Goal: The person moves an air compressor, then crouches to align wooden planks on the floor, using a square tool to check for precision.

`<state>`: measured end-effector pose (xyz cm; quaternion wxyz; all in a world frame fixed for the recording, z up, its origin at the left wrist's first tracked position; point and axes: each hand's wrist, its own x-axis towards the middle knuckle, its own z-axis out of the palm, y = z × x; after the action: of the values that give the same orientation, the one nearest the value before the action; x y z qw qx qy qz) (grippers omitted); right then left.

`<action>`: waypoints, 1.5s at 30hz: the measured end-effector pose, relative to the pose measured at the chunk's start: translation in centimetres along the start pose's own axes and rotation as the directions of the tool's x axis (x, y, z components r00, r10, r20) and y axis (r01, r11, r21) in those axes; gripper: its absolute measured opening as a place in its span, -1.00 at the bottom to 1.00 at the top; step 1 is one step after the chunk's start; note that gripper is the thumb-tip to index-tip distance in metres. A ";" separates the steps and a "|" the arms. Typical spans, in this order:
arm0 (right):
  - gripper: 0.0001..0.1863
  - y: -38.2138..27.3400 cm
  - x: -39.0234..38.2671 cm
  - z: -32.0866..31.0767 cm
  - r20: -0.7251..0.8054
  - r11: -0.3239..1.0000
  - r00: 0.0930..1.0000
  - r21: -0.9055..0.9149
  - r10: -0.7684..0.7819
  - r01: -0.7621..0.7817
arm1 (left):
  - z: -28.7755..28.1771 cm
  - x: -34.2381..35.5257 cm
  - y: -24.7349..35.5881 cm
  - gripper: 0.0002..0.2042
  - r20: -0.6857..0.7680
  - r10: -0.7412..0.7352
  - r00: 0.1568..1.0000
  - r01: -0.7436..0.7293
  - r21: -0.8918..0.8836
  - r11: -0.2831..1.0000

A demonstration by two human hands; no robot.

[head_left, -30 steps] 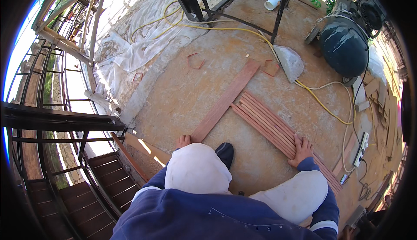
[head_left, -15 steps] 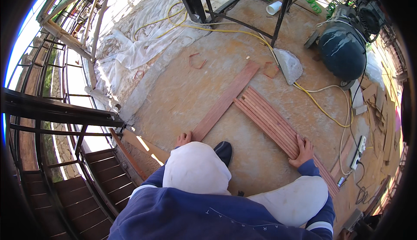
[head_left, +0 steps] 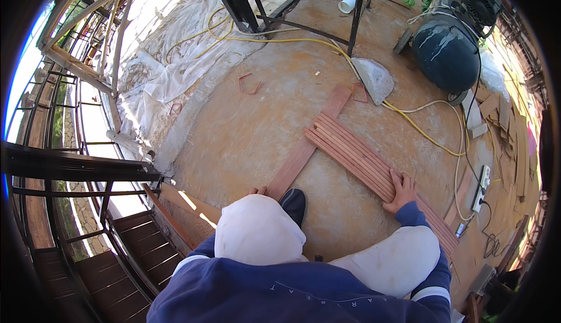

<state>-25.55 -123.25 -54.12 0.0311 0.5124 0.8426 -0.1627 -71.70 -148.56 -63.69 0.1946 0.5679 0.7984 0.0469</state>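
Observation:
A flat reddish wooden board (head_left: pixel 297 162) lies slanted on the floor in front of me. My left hand (head_left: pixel 257 191) is at its near end, knuckles bent against the edge, mostly hidden behind my knee. A row of several narrow wooden strips (head_left: pixel 356 156), set side by side, runs from the middle toward the lower right. Its far end rests across the board. My right hand (head_left: pixel 401 191) is closed over the strips near their middle, fingers on the far side and thumb on the near side.
My dark shoe (head_left: pixel 293 206) stands beside the board. A dark air compressor (head_left: pixel 445 53) sits at the far right, with a yellow hose (head_left: pixel 421 129) and a white power strip (head_left: pixel 482 187) nearby. Cut wood pieces (head_left: pixel 507 130) lie right; black metal railings (head_left: pixel 82 168) stand left.
The board has slid right, so it now lies under the far end of the strips; before, a gap separated them. My left hand went with it. My right hand stays on the strips.

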 end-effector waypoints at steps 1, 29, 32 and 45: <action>0.19 -0.1 0.1 0.0 0.016 1.000 1.000 -0.004 0.008 -0.008 | -0.6 0.2 -0.1 -0.36 0.017 0.014 1.000 -0.014 -0.006 1.000; -0.61 18.4 -29.5 2.7 -0.439 0.377 -0.079 0.839 0.895 -0.393 | 4.8 7.8 64.3 0.14 0.405 0.887 0.222 -0.949 -0.117 0.291; -0.43 22.7 -37.7 8.0 -0.124 -0.210 -0.419 0.717 0.900 -0.665 | 10.1 1.6 69.0 0.19 0.378 0.914 0.145 -0.977 -0.093 0.194; -0.39 27.9 -40.1 12.1 -0.001 -0.294 -0.536 0.835 0.844 -0.465 | 16.6 -3.9 73.9 0.15 0.445 0.864 0.236 -0.970 0.165 0.180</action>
<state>16.44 -149.36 -63.53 -0.3285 0.9421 -0.0619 -0.0242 1.12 -128.72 -56.11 0.1006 0.9600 0.2467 -0.0858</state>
